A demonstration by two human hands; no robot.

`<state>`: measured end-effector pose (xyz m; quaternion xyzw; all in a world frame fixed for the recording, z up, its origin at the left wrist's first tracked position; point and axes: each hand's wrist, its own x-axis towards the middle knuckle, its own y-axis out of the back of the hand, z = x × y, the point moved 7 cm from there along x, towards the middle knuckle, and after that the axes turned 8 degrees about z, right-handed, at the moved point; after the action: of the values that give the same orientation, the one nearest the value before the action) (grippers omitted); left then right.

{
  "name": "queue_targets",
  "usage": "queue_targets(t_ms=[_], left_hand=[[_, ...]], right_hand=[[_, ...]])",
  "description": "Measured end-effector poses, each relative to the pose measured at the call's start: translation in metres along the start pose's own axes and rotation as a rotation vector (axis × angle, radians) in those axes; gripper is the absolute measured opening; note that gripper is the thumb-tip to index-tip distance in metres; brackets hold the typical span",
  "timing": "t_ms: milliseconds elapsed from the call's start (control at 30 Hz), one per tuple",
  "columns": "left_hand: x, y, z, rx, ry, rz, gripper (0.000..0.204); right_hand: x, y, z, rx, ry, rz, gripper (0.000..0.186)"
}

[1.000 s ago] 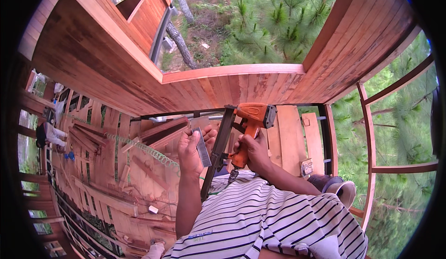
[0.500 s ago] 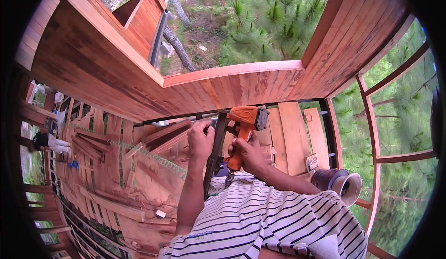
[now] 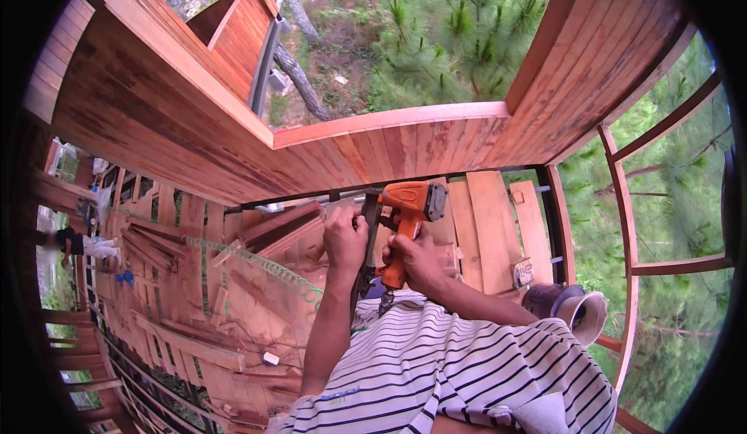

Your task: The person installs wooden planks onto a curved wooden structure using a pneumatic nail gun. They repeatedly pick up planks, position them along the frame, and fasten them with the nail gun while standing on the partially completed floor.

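1. The right hand (image 3: 412, 261) is gripping the upright handle of an orange-and-black nail gun (image 3: 410, 199), its fingers wrapping round the grip; this hold is probably bearing most of the tool's weight.
2. The nail gun is sitting in front of the person's white, black-striped cloth shirt (image 3: 467, 368), its bulky orange head pointing away; being so near the body is likely keeping both arms bent and the load easy.
3. The left hand (image 3: 346, 239) is curling its fingers just left of the nail gun's head, beside the long, straight black magazine (image 3: 364, 269); it is seemingly steadying or working at that part. Whether it is holding anything inside is impossible to tell.
4. A dark metal fitting (image 3: 387, 300) is hanging below the nail gun's handle, facing the shirt, so the air connection is presumably staying out of the fingers' way.
5. A pale green coiled plastic hose (image 3: 264, 265) is stretching away to the nail gun's left; its coils are probably allowing slack.
6. A dark round bucket with a pale rim (image 3: 548, 303) is lying tipped to the nail gun's right, apart from both hands.
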<state>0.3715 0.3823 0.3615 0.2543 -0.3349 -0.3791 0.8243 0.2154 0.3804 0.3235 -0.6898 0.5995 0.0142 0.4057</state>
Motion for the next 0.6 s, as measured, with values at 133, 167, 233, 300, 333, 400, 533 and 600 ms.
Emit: queue_targets(t_ms=[133, 167, 233, 300, 333, 400, 533, 600], left_hand=[[0.0, -0.005, 0.0, 0.029, -0.052, 0.0, 0.01], [-0.001, -0.009, -0.01, -0.078, 0.05, -0.04, 0.016], [-0.005, -0.017, -0.033, -0.29, 0.259, -0.117, 0.028], [-0.01, -0.026, -0.059, -0.509, 0.459, -0.168, 0.047], [-0.012, -0.031, -0.064, -0.628, 0.555, -0.198, 0.057], [-0.015, -0.047, -0.065, -0.784, 0.709, -0.416, 0.07], [-0.013, -0.066, -0.077, -0.882, 0.753, -0.567, 0.064], [-0.001, -0.066, -0.081, -0.735, 0.658, -0.545, 0.062]], right_hand=[[0.005, -0.001, 0.0, -0.003, -0.014, 0.011, 0.039], [0.006, 0.0, -0.001, 0.0, -0.019, 0.011, 0.04], [0.008, 0.001, 0.001, 0.009, -0.059, 0.006, 0.039], [0.008, 0.001, 0.006, 0.018, -0.126, -0.006, 0.037], [0.01, 0.003, 0.006, 0.026, -0.132, -0.01, 0.035], [0.013, 0.007, 0.006, 0.042, -0.144, -0.018, 0.03], [0.012, 0.006, 0.007, 0.055, -0.164, -0.015, 0.019], [0.007, 0.001, 0.003, 0.119, -0.13, 0.014, 0.015]])
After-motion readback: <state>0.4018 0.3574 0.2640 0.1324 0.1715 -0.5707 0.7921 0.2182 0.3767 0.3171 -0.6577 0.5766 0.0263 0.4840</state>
